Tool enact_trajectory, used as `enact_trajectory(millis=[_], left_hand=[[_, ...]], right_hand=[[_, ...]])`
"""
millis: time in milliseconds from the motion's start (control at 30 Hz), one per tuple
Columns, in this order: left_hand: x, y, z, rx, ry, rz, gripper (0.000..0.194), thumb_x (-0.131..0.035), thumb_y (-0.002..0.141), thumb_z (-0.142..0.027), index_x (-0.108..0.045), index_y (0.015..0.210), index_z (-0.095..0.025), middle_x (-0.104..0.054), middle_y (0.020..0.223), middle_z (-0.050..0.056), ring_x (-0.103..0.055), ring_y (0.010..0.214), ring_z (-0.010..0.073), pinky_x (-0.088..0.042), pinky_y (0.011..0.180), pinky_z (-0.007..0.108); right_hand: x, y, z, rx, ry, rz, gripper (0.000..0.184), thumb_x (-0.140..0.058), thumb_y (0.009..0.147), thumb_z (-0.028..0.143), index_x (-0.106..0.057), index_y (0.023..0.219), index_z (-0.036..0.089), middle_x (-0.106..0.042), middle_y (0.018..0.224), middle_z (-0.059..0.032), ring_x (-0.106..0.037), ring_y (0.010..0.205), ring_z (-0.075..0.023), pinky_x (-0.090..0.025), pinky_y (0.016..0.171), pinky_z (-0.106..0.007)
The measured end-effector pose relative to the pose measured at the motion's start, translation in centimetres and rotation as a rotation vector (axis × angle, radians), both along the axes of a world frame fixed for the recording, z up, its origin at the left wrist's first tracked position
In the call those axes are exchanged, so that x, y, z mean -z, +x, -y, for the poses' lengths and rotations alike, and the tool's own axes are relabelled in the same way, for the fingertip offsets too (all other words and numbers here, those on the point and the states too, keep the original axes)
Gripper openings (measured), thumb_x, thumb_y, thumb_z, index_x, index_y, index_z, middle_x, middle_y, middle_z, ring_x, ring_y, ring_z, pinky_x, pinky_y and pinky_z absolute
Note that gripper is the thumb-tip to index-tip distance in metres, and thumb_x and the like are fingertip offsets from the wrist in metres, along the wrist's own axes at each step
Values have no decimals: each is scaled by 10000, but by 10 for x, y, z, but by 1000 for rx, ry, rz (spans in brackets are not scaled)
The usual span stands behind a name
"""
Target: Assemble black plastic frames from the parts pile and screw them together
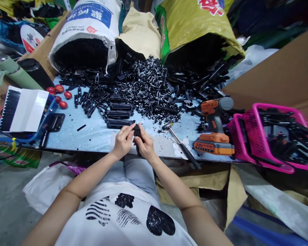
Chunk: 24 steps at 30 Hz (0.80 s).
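Both hands — the left hand (123,139) and the right hand (144,145) — hold one small black part (137,131) close together just in front of the hammer (181,143), so it stays steady above the table (92,133) edge.

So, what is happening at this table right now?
A seated person holds a small black part with both hands, the left hand and the right hand, at the near edge of the blue table. Behind it lie a pile of black parts and finished-looking black pieces. A hammer and an orange drill rest at the right, beside a pink basket.
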<state>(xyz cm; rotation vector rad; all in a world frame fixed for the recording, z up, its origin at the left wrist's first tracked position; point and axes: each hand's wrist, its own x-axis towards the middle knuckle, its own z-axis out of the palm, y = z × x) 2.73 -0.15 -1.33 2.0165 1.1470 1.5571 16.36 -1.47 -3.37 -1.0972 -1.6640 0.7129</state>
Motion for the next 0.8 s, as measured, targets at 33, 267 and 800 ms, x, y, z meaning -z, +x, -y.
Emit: enact_trajectory(millis=[33,267,800], left_hand=[[1,-2,-3,27,-15,-6,311,-388,954,-246,-589,1170,-147,-629,963,99,-588,863,147,-494,776,280],[30,-8,5,-69,-300,-3,388,-319,966,-313,-493,1277,-159,-604,1041,117,-604,885,176,-504,807,351],[6,-15,-17,502,-159,-1124,454,-435,823,-89,-532,1248,-216,-524,1297,118,-433,1224,260,-254,1037,509]], right_hand=[[4,-2,0,-4,-19,-24,566,-431,912,441,-348,1428,223,-619,1033,-87,-588,608,-110,-548,669,-285],[19,-4,-18,-191,-353,-188,589,-487,862,520,-421,1374,236,-626,1046,-65,-591,632,-94,-542,628,-247],[21,93,-172,551,-990,-876,305,-363,938,348,-510,908,82,-556,656,-50,-558,556,-85,-454,412,-131]])
